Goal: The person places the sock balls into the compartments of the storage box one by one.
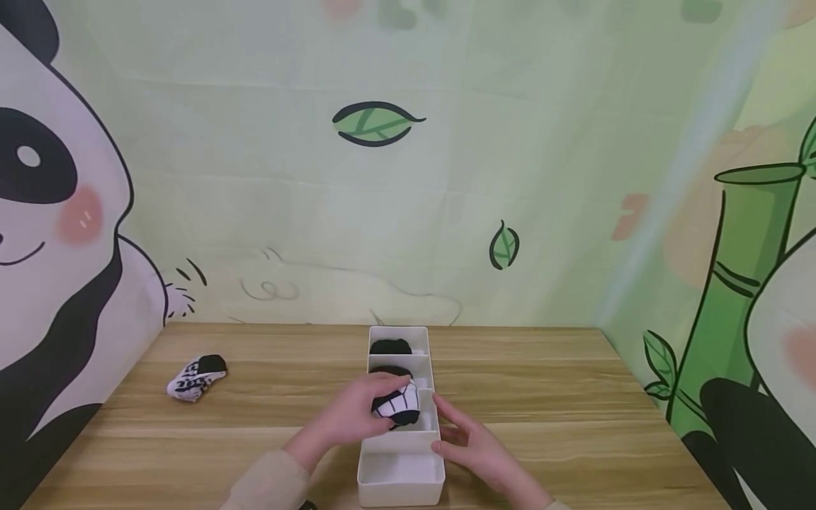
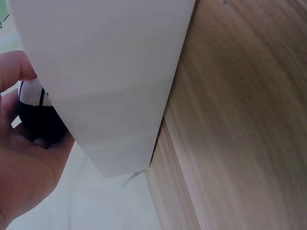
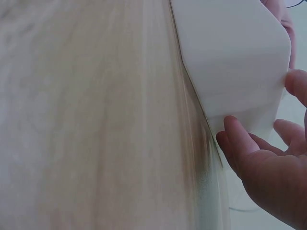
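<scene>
My left hand [image 1: 357, 409] grips a folded black-and-white sock [image 1: 400, 405], thumb on the near side and fingers over the top. The sock sits over the third compartment from the back of a long white divided box [image 1: 401, 496]. From the left wrist, the sock's black end [image 2: 42, 123] shows in the palm, partly hidden by the box wall. Along the box's right side, my right hand [image 1: 474, 443] rests its fingertips at the wall, fingers loosely bent. A black folded sock [image 1: 391, 346] lies in the rearmost compartment, and black fabric [image 1: 389, 370] shows in the second.
Another folded black-and-white sock [image 1: 196, 377] lies at the left of the wooden table [image 1: 542, 397]. A small dark thing [image 1: 308, 505] peeks out beside the left sleeve at the lower edge. Behind the table hangs a printed panda backdrop [image 1: 255, 177].
</scene>
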Available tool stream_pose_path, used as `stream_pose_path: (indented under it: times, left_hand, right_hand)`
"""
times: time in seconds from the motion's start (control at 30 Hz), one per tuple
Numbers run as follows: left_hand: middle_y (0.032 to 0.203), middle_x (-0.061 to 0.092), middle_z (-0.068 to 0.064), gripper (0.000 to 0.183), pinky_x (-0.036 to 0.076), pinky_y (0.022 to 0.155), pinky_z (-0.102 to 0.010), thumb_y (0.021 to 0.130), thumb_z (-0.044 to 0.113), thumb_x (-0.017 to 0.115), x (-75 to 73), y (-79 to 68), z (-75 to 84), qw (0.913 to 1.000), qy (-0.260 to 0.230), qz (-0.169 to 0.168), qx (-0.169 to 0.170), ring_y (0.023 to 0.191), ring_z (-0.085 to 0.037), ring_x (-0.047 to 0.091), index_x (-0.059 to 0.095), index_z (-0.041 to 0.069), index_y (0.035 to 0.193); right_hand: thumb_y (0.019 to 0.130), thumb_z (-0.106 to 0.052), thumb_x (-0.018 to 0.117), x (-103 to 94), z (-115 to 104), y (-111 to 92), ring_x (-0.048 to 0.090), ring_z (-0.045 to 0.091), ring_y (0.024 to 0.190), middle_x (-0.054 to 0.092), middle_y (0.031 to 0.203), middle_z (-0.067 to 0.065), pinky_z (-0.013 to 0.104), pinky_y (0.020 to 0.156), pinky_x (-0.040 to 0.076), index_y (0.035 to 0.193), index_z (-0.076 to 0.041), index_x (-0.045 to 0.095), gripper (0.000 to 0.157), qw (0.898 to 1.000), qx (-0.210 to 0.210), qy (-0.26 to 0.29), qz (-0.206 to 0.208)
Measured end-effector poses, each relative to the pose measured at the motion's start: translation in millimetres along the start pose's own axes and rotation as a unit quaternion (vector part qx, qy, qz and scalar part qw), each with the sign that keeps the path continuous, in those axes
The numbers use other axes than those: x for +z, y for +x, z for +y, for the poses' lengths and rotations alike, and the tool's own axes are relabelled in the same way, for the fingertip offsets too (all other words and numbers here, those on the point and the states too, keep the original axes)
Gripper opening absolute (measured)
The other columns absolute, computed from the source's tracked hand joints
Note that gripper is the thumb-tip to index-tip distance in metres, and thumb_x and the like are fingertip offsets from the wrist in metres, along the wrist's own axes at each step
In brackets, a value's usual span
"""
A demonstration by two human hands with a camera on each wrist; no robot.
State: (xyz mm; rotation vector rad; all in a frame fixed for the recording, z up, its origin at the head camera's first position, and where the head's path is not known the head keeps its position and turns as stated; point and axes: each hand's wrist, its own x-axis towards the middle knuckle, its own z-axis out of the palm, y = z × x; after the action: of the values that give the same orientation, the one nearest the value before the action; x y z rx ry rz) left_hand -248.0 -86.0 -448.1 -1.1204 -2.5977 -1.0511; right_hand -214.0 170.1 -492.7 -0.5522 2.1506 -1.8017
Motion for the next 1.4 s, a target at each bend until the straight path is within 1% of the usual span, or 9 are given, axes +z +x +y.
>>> stream_pose_path:
  times: [0.13, 0.27, 0.43, 0.6, 0.73, 0.83, 1.03, 1.2, 1.4]
  left_hand:
    - [0.124, 0.065, -0.016, 0.062, 0.050, 0.096, -0.041, 0.073, 0.000, 0.076, 1.0, 1.4, -0.3, 0.9998, 0.014, -0.013, 0.008, 0.110, -0.028, 0.061, 0.060, -0.002, 0.133]
    - [0.122, 0.066, -0.016, 0.059, 0.050, 0.095, -0.041, 0.073, 0.000, 0.075, 0.9, 1.8, 1.4, 0.9993, 0.026, -0.019, 0.016, 0.109, -0.028, 0.061, 0.062, -0.002, 0.130]
    - [0.119, 0.067, -0.015, 0.050, 0.050, 0.095, -0.044, 0.078, 0.000, 0.073, 0.5, 1.0, 2.1, 0.9987, 0.038, -0.028, 0.019, 0.109, -0.030, 0.061, 0.065, -0.001, 0.127]
    - [0.125, 0.064, -0.017, 0.047, 0.046, 0.100, -0.049, 0.083, 0.005, 0.072, 2.3, -0.3, -0.7, 0.9991, 0.026, -0.033, -0.004, 0.117, -0.032, 0.058, 0.064, 0.000, 0.129]
    - [0.123, 0.064, -0.017, 0.046, 0.046, 0.100, -0.050, 0.082, 0.004, 0.071, 2.8, -1.7, -2.8, 0.9997, 0.018, -0.018, -0.003, 0.115, -0.033, 0.058, 0.064, -0.002, 0.127]
    - [0.120, 0.066, -0.016, 0.045, 0.046, 0.098, -0.049, 0.081, 0.003, 0.071, 1.4, -3.9, -2.9, 1.0000, 0.005, 0.004, -0.003, 0.112, -0.033, 0.060, 0.064, -0.004, 0.125]
    - [0.118, 0.067, -0.015, 0.040, 0.047, 0.097, -0.050, 0.082, 0.000, 0.072, -2.9, -8.6, -4.7, 0.9977, -0.037, 0.051, -0.027, 0.111, -0.034, 0.060, 0.066, -0.004, 0.121]
    - [0.117, 0.069, -0.014, 0.036, 0.048, 0.097, -0.049, 0.083, -0.001, 0.074, -5.4, -11.1, -12.9, 0.9939, -0.044, 0.088, -0.049, 0.109, -0.033, 0.063, 0.068, -0.002, 0.119]
    - [0.113, 0.070, -0.012, 0.039, 0.049, 0.094, -0.051, 0.084, 0.002, 0.075, -10.0, -17.8, -25.8, 0.9866, -0.068, 0.117, -0.091, 0.103, -0.030, 0.064, 0.067, 0.000, 0.121]
  right_hand:
    - [0.094, -0.017, 0.070, 0.0, -0.2, 0.2, 0.049, 0.045, 0.127, 0.030, 0.155, 0.026, 0.048, 0.103, 0.044, 0.156, -0.008, 0.030, 0.074, 1.000, 0.006, -0.006, 0.001]
    - [0.094, -0.018, 0.070, 0.1, -0.5, 0.2, 0.048, 0.045, 0.128, 0.030, 0.155, 0.026, 0.049, 0.103, 0.044, 0.156, -0.009, 0.030, 0.074, 1.000, 0.009, -0.005, 0.000]
    - [0.094, -0.016, 0.069, 0.3, -1.4, -0.1, 0.047, 0.046, 0.129, 0.029, 0.155, 0.027, 0.048, 0.103, 0.044, 0.156, -0.007, 0.029, 0.073, 1.000, 0.004, 0.005, -0.004]
    - [0.095, -0.014, 0.068, 0.4, -1.1, -0.8, 0.046, 0.046, 0.130, 0.028, 0.156, 0.027, 0.046, 0.102, 0.045, 0.156, -0.006, 0.028, 0.073, 1.000, 0.000, 0.012, -0.009]
    - [0.094, -0.013, 0.068, 0.6, 0.1, -1.8, 0.045, 0.047, 0.130, 0.027, 0.156, 0.027, 0.043, 0.101, 0.046, 0.156, -0.005, 0.028, 0.074, 1.000, -0.002, 0.016, -0.009]
    - [0.094, -0.013, 0.069, 0.9, 0.9, -1.9, 0.045, 0.047, 0.130, 0.028, 0.156, 0.027, 0.042, 0.101, 0.046, 0.156, -0.006, 0.028, 0.074, 1.000, -0.002, 0.017, -0.007]
    - [0.094, -0.012, 0.069, 1.0, 0.9, -1.0, 0.045, 0.048, 0.130, 0.028, 0.156, 0.027, 0.044, 0.102, 0.046, 0.155, -0.006, 0.029, 0.074, 1.000, -0.004, 0.013, -0.001]
    - [0.093, -0.013, 0.070, 1.3, 0.4, -0.7, 0.045, 0.047, 0.130, 0.028, 0.155, 0.027, 0.044, 0.101, 0.046, 0.155, -0.006, 0.030, 0.074, 1.000, -0.002, 0.009, 0.003]
    - [0.093, -0.014, 0.070, 1.4, 0.2, -0.8, 0.046, 0.047, 0.130, 0.029, 0.155, 0.027, 0.046, 0.101, 0.046, 0.155, -0.007, 0.030, 0.074, 1.000, 0.002, 0.003, 0.008]
